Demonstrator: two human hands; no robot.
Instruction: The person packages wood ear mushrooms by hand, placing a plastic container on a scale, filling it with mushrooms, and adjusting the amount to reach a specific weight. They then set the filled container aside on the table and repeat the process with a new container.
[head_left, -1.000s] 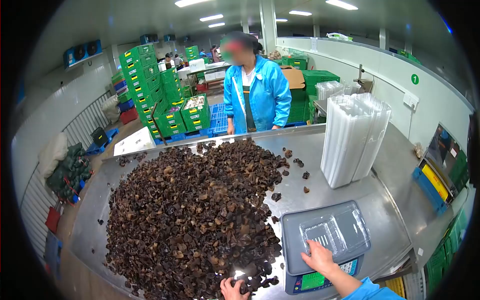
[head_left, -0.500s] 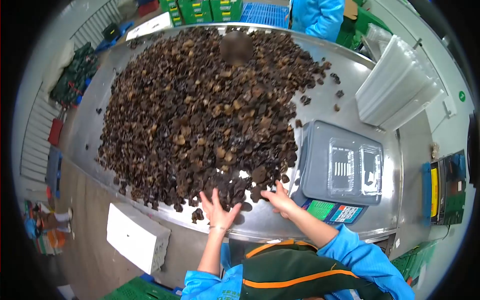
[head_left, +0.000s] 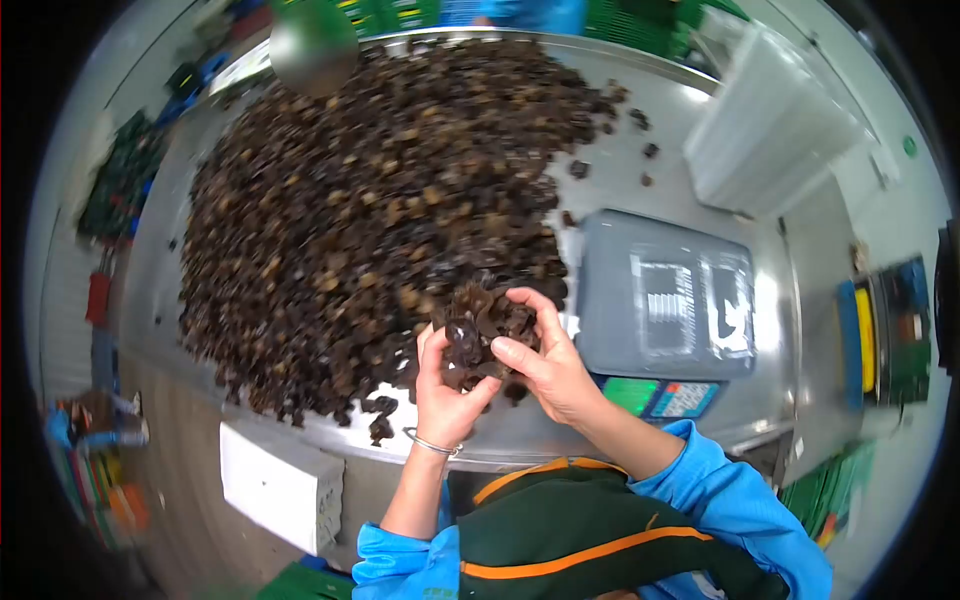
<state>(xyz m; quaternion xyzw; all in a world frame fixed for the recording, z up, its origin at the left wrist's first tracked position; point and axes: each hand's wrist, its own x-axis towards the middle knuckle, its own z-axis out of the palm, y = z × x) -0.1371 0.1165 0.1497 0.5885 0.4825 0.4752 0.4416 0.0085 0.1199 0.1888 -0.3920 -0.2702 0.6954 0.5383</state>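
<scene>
A handful of dark brown wood ear mushrooms (head_left: pixel 465 335) is cupped between my two hands, above the near edge of the big pile of wood ear mushrooms (head_left: pixel 350 220). My left hand (head_left: pixel 447 395) wraps it from the left, thumb pointing inward. From the right, my right hand (head_left: pixel 550 365) closes on the same handful with its thumb across the front. To the right of my hands is a grey tray (head_left: pixel 610 330) with a clear plastic punnet (head_left: pixel 668 305) in it, on a scale (head_left: pixel 660 397) with a green display.
The metal table (head_left: pixel 700 120) has a raised rim. A stack of clear plastic lids or trays (head_left: pixel 770 120) stands at its right. A white foam box (head_left: pixel 280 485) sits below the near left edge. A person in a blue sleeve (head_left: pixel 540 15) stands across the table.
Both hands, spread at the near edge of the pile before, have come together and lifted a handful of mushrooms. The view has shifted slightly.
</scene>
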